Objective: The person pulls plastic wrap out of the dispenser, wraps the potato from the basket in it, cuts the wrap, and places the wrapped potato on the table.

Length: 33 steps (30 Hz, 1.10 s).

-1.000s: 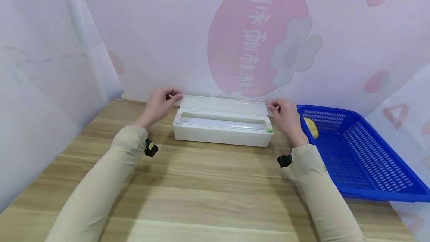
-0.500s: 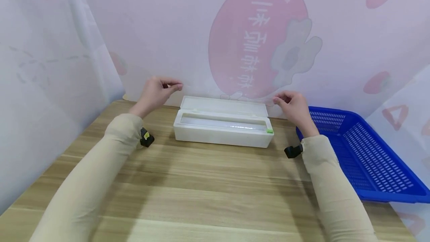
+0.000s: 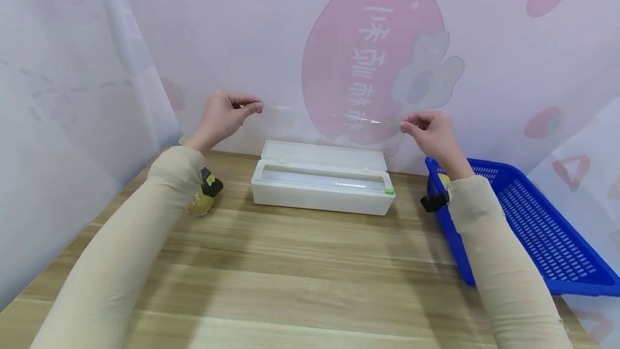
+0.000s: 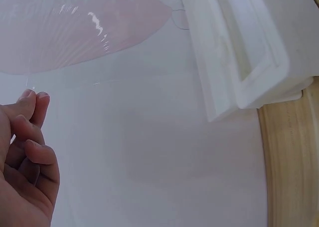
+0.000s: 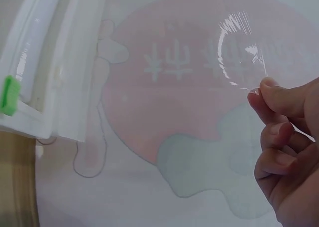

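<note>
Clear plastic film (image 3: 334, 117) spans between left hand (image 3: 220, 118) and right hand (image 3: 433, 134), pinched by closed fingers (image 5: 262, 108); below and between them sits a white dispenser box (image 3: 319, 198).

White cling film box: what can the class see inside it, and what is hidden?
Inside the white cling film box, a pale, glossy roll lies lengthwise, its top showing through the opening. The box covers its underside, so anything beneath it cannot be seen.

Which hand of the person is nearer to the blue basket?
The right hand. In the head view, it appears just above the basket's far left corner; the left hand is far off, past the box's left end.
</note>
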Motion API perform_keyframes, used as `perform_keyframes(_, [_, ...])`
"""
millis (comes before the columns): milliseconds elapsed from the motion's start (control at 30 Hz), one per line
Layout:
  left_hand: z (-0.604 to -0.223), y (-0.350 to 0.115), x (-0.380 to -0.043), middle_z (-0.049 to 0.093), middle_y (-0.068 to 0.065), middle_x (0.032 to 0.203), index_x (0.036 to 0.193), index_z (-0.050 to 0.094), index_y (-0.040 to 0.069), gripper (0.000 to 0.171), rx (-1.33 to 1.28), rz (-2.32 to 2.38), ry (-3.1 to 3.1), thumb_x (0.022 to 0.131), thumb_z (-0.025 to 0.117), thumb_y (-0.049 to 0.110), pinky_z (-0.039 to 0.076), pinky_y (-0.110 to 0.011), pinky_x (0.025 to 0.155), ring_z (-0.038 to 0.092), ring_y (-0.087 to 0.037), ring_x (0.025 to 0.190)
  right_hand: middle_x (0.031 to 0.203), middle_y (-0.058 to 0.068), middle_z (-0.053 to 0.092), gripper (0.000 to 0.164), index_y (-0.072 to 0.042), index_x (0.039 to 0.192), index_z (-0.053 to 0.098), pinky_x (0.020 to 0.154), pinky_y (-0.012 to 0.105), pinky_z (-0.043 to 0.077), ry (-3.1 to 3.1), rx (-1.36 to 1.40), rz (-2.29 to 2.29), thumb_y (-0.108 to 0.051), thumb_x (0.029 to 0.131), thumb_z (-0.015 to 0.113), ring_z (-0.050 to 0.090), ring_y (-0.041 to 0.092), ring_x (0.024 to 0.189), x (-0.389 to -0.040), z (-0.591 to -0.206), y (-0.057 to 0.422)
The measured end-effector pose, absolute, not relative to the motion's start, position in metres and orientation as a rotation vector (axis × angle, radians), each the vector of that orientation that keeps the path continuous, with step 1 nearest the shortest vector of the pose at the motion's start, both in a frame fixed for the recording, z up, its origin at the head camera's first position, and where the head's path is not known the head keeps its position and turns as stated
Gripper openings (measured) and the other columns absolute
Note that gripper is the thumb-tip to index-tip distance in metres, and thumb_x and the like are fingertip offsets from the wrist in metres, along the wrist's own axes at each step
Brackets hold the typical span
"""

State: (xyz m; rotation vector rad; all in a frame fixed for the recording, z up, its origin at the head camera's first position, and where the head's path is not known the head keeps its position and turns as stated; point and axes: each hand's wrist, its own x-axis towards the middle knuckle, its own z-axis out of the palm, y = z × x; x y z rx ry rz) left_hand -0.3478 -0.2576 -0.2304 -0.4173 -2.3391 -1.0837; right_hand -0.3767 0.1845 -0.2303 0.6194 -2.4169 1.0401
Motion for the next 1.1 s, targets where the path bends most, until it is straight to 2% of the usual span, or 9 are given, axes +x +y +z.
perform_keyframes(167, [-0.22,-0.255,-0.353,0.074,-0.002,0.093,0.105,0.078,0.013,0.022,-0.383,-1.06,-2.358,0.094,0.069,0.03,0.038,-0.026,0.052,0.055,-0.018,0.065,0.077,0.012,0.067,0.017,0.001,0.095,0.075,0.048,0.022,0.031,-2.364,0.627,0.969,-0.015,0.094,0.069,0.043,0.016,0.057,-0.381,-0.22,0.184])
perform_keyframes(367, [-0.207,-0.249,-0.359,0.074,-0.004,0.097,0.109,0.077,0.008,0.026,-0.348,-1.058,-2.34,0.095,0.068,0.029,0.04,-0.027,0.058,0.058,-0.02,0.074,0.08,0.015,0.068,0.013,0.003,0.094,0.075,0.05,0.021,0.032,-2.291,0.649,0.855,-0.009,0.093,0.069,0.044,0.021,0.06,-0.385,-0.206,0.178])
perform_keyframes(533, [-0.196,-0.245,-0.363,0.074,-0.006,0.098,0.109,0.076,0.005,0.025,-0.334,-1.052,-2.277,0.096,0.067,0.024,0.043,-0.024,0.062,0.064,-0.014,0.08,0.08,0.015,0.067,0.013,0.004,0.093,0.074,0.053,0.021,0.034,-2.222,0.649,0.826,-0.007,0.093,0.068,0.045,0.021,0.061,-0.387,-0.194,0.172])
perform_keyframes(800, [-0.176,-0.241,-0.361,0.074,-0.006,0.099,0.108,0.076,0.006,0.025,-0.303,-1.002,-2.247,0.096,0.067,0.025,0.044,-0.022,0.063,0.064,-0.009,0.079,0.084,0.015,0.069,0.015,0.003,0.095,0.075,0.056,0.021,0.035,-2.142,0.616,0.808,-0.009,0.094,0.067,0.045,0.021,0.062,-0.388,-0.18,0.167])
perform_keyframes(1100, [-0.165,-0.24,-0.357,0.074,-0.004,0.095,0.107,0.077,0.006,0.024,-0.292,-1.031,-2.207,0.096,0.066,0.025,0.044,-0.023,0.066,0.064,-0.018,0.084,0.082,0.014,0.069,0.018,0.002,0.095,0.075,0.056,0.021,0.036,-2.053,0.575,0.841,-0.013,0.095,0.066,0.046,0.02,0.061,-0.383,-0.172,0.162])
